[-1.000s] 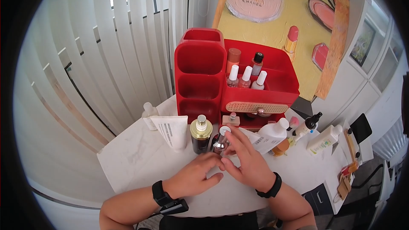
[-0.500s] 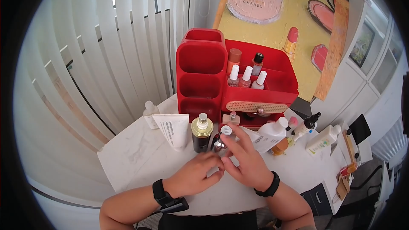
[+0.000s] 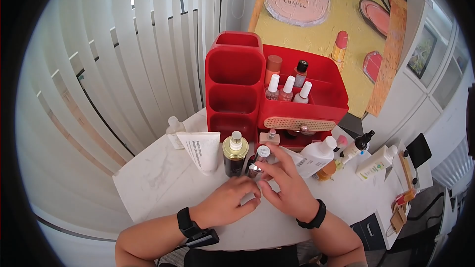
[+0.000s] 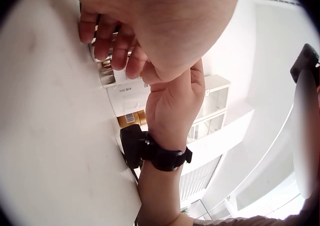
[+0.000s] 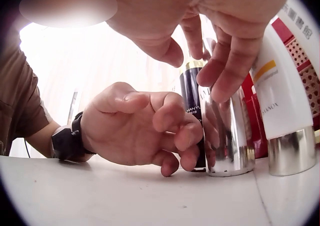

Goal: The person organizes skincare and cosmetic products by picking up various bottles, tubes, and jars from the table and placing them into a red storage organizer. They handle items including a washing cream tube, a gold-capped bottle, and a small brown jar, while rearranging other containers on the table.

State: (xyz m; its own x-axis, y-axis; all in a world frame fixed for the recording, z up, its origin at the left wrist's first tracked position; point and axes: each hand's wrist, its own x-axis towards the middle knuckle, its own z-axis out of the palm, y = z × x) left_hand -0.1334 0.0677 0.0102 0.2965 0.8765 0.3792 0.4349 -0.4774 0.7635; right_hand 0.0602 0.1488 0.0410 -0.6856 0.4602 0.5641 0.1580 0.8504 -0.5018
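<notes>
The silver bottle (image 3: 262, 153) (image 5: 231, 136) stands upright on the white table, right of a dark bottle with a gold collar (image 3: 234, 155). Fingers of the right hand (image 3: 289, 188) (image 5: 220, 15) rest at its upper part, loosely bent, the thumb apart from it. Just left of that hand, the left hand (image 3: 225, 202) (image 4: 165, 25) (image 5: 140, 123) is held low with loosely curled fingers and holds nothing. In the right wrist view its fingertips are close beside the dark and silver bottles; whether they touch cannot be told.
A red organizer (image 3: 297, 111) holding nail polish bottles stands behind. White tubes (image 3: 203, 153) are left of the dark bottle; a white bottle (image 3: 318, 153), an amber item and other bottles are on the right. Vertical blinds (image 3: 109, 69) hang at the left.
The silver bottle's cap has shifted slightly right since the earliest frame, and the right hand's fingers have moved slightly around it. The left hand has hardly moved.
</notes>
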